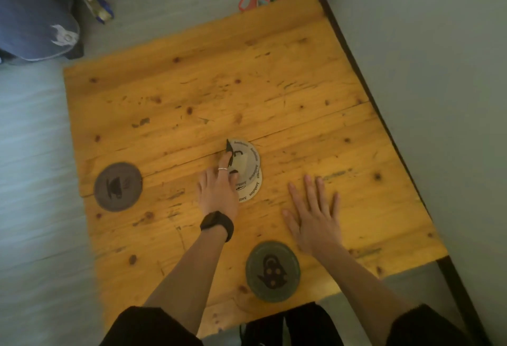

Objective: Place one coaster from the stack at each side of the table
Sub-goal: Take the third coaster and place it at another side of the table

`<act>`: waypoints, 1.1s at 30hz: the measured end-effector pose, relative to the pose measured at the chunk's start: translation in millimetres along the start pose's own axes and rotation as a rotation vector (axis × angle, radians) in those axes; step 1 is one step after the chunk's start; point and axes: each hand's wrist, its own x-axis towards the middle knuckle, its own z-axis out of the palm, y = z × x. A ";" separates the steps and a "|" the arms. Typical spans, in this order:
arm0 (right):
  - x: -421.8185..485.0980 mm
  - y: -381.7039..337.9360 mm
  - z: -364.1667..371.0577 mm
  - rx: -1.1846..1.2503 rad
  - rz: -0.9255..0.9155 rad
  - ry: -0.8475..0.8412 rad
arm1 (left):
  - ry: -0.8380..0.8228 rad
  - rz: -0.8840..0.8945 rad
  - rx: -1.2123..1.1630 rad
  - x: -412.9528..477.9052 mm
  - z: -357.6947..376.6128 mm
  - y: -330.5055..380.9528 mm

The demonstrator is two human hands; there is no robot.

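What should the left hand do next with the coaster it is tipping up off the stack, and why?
Probably lift it clear and carry it to the far edge or the right edge. The left hand has the top pale round coaster tilted up off the fanned stack of pale coasters. A dark grey round coaster already sits at the left side and a green-grey one at the near side.
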 end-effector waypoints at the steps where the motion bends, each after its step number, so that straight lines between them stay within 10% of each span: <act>1: 0.4 0.3 -1.2 -0.002 -0.003 -0.005 | -0.021 0.044 -0.010 0.9 -2.0 1.2; 10: 12.9 -1.6 -47.3 0.032 0.012 -0.424 | -0.206 -0.063 -0.546 10.5 -67.2 26.7; 15: 4.3 10.6 -126.7 0.861 0.303 -0.660 | -0.566 -0.187 -0.816 -24.0 -108.5 51.5; 24: -179.9 61.3 -176.9 1.470 0.529 -0.268 | -1.128 0.038 -0.686 -124.0 -108.8 123.2; 33: -281.1 141.6 -168.4 1.484 0.706 0.071 | -1.119 -0.250 -0.836 -218.3 -52.3 217.4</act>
